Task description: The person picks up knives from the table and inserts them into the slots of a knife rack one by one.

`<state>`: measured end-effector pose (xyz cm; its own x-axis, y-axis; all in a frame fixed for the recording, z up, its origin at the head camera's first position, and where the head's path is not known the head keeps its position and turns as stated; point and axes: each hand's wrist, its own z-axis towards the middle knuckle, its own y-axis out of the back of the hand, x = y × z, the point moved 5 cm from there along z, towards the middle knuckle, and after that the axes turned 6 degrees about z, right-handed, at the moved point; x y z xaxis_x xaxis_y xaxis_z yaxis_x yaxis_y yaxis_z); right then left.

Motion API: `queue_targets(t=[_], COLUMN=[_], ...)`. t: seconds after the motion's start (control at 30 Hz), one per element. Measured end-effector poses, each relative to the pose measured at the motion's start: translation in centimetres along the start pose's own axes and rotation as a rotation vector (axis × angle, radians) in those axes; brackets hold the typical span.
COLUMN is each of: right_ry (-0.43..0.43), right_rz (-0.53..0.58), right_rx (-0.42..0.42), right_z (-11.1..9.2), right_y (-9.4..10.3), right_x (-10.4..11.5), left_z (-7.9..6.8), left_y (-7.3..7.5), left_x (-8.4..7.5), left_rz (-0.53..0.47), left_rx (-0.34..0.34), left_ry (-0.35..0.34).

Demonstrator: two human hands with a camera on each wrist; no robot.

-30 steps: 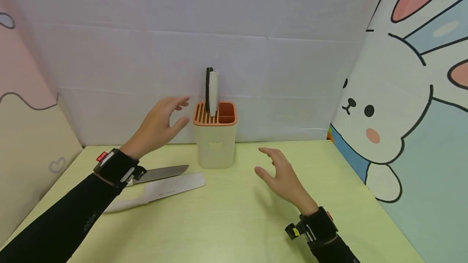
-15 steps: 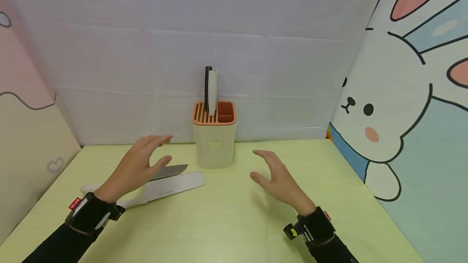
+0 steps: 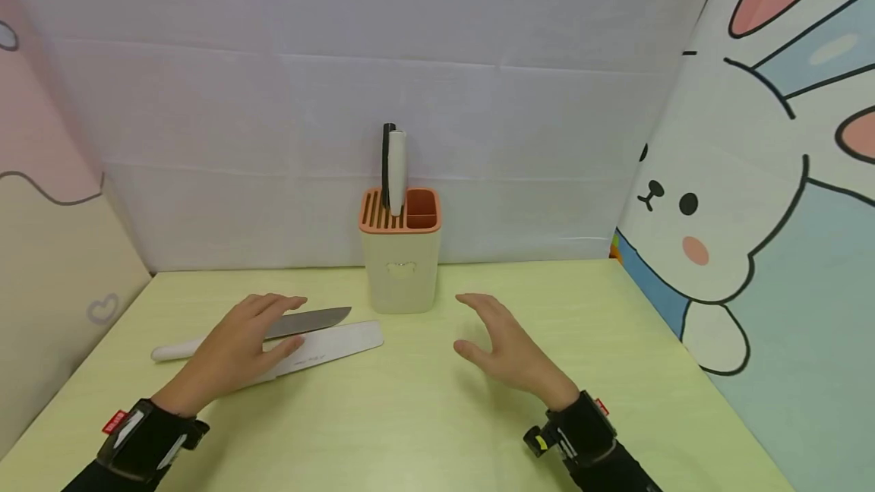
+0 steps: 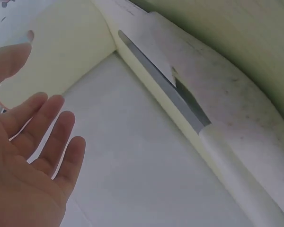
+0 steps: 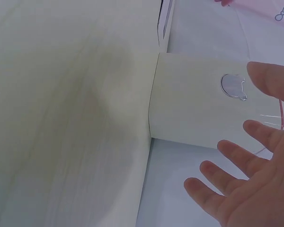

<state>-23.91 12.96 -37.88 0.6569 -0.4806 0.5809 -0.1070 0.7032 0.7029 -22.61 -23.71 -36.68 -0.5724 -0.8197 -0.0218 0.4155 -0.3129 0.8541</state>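
Near the left hand (image 3: 235,348), head view: grey-bladed, white-handled knife (image 3: 314,320); broad white knife (image 3: 336,344). Beyond, between both hands: cream, orange-topped knife holder (image 3: 402,272). Left wrist view — fingers (image 4: 42,120) loosely spread. Right wrist view — right hand (image 5: 262,187) likewise.

Left hand (image 4: 23,175) had its fingers kinda loosely spread in front of a cream box (image 4: 61,47). Off to the side, a white-handled, grey-bladed knife (image 4: 213,139) lay right beside a broader white knife (image 4: 217,90), couldn't tell if touching.
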Motion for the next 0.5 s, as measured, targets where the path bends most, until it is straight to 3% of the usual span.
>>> queue_targets(t=[0.3, 0.5], right_ry=[-0.012, -0.008], right_rz=[-0.022, -0.03], right_rx=[0.035, 0.041], right_z=[-0.1, -0.2], right_y=[-1.0, -1.0], right_x=[0.0, 0.1], left_z=[-2.2, -3.4], left_y=[-1.0, -1.3], left_x=[1.2, 1.7], left_rz=[0.046, 0.062], left_rx=[0.104, 0.13], left_ry=[0.01, 0.017])
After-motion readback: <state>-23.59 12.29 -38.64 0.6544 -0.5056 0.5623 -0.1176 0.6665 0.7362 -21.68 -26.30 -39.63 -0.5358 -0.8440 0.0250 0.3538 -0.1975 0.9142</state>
